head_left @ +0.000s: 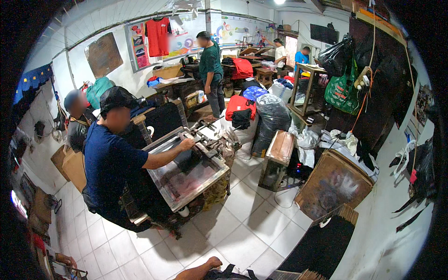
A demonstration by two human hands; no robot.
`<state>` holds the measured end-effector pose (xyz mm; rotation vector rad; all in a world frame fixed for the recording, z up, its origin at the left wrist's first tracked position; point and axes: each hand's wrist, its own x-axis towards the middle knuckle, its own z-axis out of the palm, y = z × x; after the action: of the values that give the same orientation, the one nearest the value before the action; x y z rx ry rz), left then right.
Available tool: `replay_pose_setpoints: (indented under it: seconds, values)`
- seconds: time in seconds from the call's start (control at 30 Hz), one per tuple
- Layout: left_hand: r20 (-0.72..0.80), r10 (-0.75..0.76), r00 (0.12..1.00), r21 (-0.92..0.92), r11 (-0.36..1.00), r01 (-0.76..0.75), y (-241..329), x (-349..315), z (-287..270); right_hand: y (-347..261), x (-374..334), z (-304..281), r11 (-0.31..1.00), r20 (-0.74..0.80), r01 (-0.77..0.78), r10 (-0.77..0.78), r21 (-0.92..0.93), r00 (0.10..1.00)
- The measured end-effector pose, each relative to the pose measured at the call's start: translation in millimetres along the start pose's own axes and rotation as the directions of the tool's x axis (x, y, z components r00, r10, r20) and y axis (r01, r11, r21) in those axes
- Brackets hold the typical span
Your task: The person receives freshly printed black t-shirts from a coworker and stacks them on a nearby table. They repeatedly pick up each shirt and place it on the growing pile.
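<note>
My left hand (213,262) comes in at the lower edge, its forearm lying sideways and its fingers curled. Whatever it may hold is hidden. Just right of it are black straps (229,272), cut off by the frame. Farther right lies a black cloth-like sheet (311,249) with ragged brown layers along its edges. My right hand is out of sight. At the lower left, another hand (66,260) is beside a thin metal rod; it appears to be someone else's.
A seated person in a navy shirt (112,158) leans over a framed printing screen (186,175), one hand on its far part. More people stand behind. Stuffed sacks (270,121), a wooden box (276,161) and a tilted brown board (333,186) stand on the tiled floor (224,228).
</note>
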<state>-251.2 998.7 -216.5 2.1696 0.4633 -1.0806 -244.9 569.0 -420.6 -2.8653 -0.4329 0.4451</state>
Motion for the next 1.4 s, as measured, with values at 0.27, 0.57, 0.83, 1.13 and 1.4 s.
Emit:
replay_pose_setpoints:
  seconds: [0.27,0.57,0.83,1.13,1.4]
  values:
    - [-0.019,-0.055,0.998,-0.107,0.993,0.053,-73.4,42.0,39.8,-21.5,63.8,-81.1,0.955,0.305,-0.184,0.108,0.234,0.946]
    - [-0.041,-0.119,0.992,-0.149,0.983,0.111,-62.3,21.3,29.6,-50.8,61.2,-111.1,0.991,0.353,0.135,-0.126,-0.002,0.927]
    - [-0.048,-0.22,0.974,-0.234,0.951,0.203,-80.1,37.5,52.3,-50.6,21.1,-76.5,0.98,0.419,-0.157,0.091,0.125,0.903]
    - [0.071,0.138,0.988,0.143,0.979,-0.147,-94.9,38.8,50.1,-50.3,-12.1,-81.1,0.999,0.436,-0.039,0.029,0.014,0.899]
    - [-0.091,0.02,0.996,-0.036,0.999,-0.023,-89.9,39.4,64.0,-9.4,8.6,-31.5,0.85,0.421,-0.359,0.185,0.385,0.888]
